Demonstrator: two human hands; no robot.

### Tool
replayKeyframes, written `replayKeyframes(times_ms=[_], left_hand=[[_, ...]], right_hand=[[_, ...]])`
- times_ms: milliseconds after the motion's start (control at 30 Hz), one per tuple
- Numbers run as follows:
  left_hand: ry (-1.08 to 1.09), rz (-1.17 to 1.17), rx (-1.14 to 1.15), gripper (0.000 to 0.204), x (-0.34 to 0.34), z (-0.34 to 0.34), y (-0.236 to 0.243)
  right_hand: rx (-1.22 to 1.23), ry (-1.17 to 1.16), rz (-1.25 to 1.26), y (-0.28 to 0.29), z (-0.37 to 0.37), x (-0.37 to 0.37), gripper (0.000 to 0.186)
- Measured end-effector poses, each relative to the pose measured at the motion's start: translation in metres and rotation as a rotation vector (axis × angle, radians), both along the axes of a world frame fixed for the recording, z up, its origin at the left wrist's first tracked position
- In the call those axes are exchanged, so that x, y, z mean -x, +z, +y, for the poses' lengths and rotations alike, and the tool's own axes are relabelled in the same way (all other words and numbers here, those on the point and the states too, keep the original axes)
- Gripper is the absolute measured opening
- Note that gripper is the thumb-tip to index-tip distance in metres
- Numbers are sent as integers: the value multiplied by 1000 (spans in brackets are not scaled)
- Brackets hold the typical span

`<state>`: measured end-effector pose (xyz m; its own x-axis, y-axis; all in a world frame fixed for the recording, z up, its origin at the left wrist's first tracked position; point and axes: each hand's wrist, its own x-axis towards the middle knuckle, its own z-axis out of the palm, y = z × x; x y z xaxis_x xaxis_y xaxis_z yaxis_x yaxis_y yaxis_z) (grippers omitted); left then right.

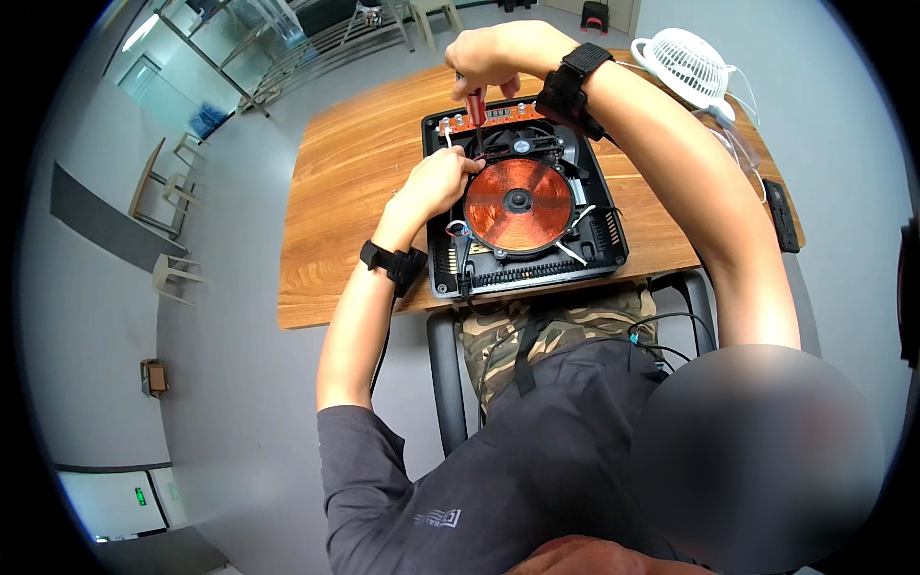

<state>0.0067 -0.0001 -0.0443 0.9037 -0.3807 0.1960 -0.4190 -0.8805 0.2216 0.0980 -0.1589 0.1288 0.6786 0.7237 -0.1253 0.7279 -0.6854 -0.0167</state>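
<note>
Copper coil (518, 206): inside the open black housing (616, 253) on the worktop (335, 211). Just beyond the coil's upper-left edge, a red-handled screwdriver (476, 107) stands nearly upright, tip down; the right hand (491, 59) has its grip closed around the handle. Left of the coil's top, the left hand (434, 184) bends its fingers near the tip; whether that grip pinches anything, I cannot tell. Best, I judge, to press straight along the shaft, keeping fingertips and coil windings clear of a slip.

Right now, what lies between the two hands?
In the head view, the red screwdriver lies there, over the open appliance, held by the right hand and pointing toward the left hand.
</note>
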Motion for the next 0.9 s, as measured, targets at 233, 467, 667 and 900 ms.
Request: replayKeyframes(times_ms=[233,467,667,900], left_hand=[[54,52,10,25,6,-4,6],[61,33,9,26,5,-2,3],[40,34,54,26,5,-5,4],[15,26,20,26,1,5,-4]], right_hand=[[-59,44,-289,-8,8,13,59],[76,114,8,-3,9,-4,42],[15,-12,-161,-10,6,-1,53],[99,18,-180,-10,6,1,39]])
